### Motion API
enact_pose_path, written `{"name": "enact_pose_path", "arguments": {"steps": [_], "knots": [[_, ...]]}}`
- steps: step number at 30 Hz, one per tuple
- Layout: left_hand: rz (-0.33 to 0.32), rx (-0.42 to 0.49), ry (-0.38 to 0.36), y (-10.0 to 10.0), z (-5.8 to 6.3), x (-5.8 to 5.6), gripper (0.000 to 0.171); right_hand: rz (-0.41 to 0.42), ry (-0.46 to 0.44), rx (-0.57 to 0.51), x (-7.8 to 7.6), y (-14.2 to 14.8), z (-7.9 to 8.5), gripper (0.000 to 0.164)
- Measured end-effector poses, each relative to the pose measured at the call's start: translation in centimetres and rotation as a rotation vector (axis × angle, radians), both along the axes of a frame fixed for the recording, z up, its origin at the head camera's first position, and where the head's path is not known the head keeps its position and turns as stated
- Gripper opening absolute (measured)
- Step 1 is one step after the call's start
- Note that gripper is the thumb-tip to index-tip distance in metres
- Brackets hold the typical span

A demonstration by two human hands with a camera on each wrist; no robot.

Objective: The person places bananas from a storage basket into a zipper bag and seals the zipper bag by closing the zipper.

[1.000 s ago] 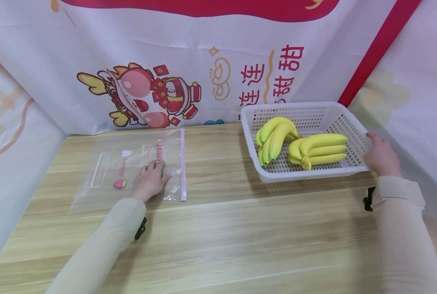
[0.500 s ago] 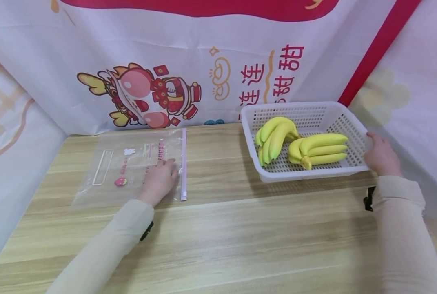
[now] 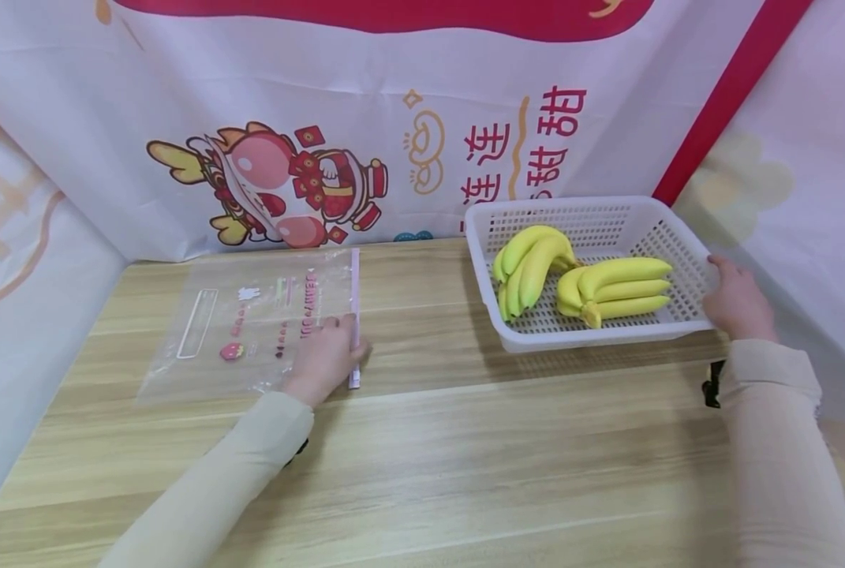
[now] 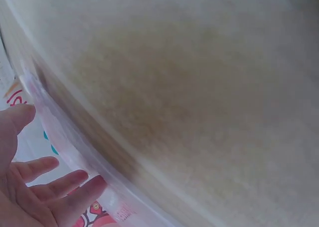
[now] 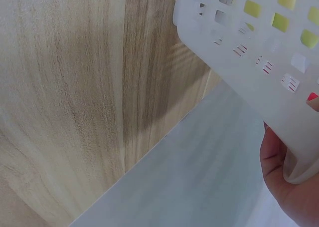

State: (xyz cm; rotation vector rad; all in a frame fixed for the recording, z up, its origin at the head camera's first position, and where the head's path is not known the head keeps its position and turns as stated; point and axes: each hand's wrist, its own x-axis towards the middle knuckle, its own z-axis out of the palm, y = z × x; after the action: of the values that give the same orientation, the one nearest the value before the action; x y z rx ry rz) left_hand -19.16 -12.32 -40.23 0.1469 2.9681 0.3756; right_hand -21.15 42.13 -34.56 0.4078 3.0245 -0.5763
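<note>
Lilac strip (image 3: 355, 284) beneath the left hand (image 3: 326, 355), white basket (image 3: 607, 341) held in the right hand (image 3: 740, 304)

Clear plastic makes up the bag (image 3: 252, 323), which lies flat at the left of the table (image 3: 465, 473), with the strip running near to far along its right end. What counts most is how the left hand, the nearer of the two, meets that strip: it crosses the nearer part, fingers pointing away from the person and thumb out past the bag's edge. The left wrist view shows its fingers spread and fairly straight, clasping nothing; whether they press on the plastic cannot be told.

To the right, well apart from the bag, stands the basket, its long axis running left to right. The right hand grips the rim at its right end, the thumb curled underneath. Inside are two bunches of bananas (image 3: 617, 292), side by side. Behind hangs a printed cloth (image 3: 422, 63).

Compared with one second ago, the left hand has shifted rightward from the bag's printed middle to the strip. The basket, the bananas and the right hand look unchanged.
</note>
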Motion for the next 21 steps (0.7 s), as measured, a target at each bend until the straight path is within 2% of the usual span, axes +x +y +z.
{"name": "enact_pose_path", "arguments": {"steps": [6, 13, 21], "knots": [[0.016, 0.006, 0.004, -0.26, -0.35, -0.17, 0.059, 0.002, -0.002, -0.004, -0.07, -0.02, 0.00, 0.072], [0.014, 0.011, 0.020, -0.41, -0.20, -0.11, 0.063, -0.002, -0.010, 0.003, 0.00, -0.15, 0.04, 0.071], [-0.036, -0.029, 0.018, -0.68, -0.23, -0.13, 0.049, 0.007, -0.015, 0.017, 0.10, -0.17, 0.18, 0.070]]}}
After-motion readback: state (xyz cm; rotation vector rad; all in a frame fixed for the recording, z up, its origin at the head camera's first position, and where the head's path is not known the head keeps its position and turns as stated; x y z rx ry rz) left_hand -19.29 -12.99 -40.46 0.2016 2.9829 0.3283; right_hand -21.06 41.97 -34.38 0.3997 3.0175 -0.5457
